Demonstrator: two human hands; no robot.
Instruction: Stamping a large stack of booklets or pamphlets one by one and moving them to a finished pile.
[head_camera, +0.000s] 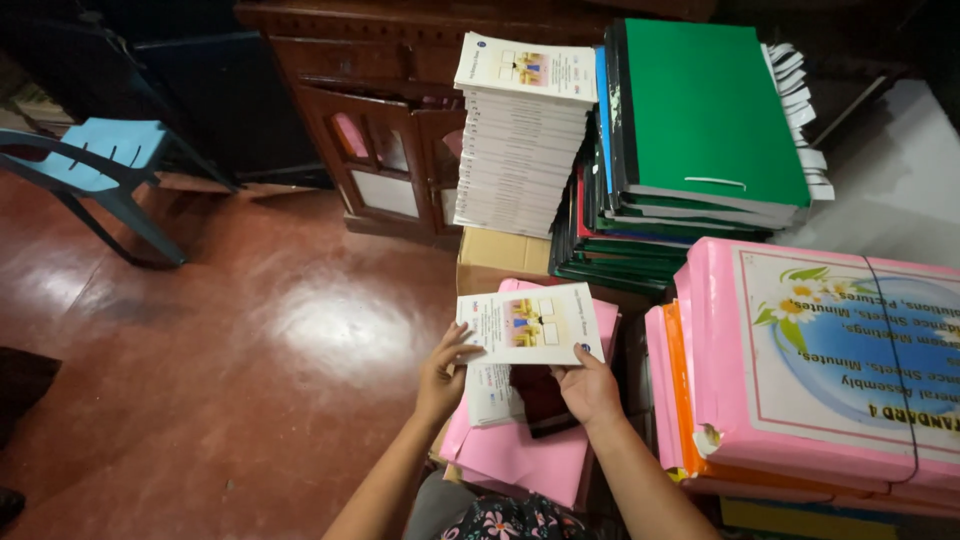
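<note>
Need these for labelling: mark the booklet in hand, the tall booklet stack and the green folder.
booklet (530, 325), head view, middle of its cover.
booklet stack (520, 160), head view, spines on its side.
green folder (705, 105), head view, middle of its cover.

Pink bundle cut off at right edge

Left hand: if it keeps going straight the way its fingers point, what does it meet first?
The left hand points up and away, gripping the white booklet by its left edge. Beyond that, probably the cardboard box under the tall booklet stack; depth is unclear.
</note>
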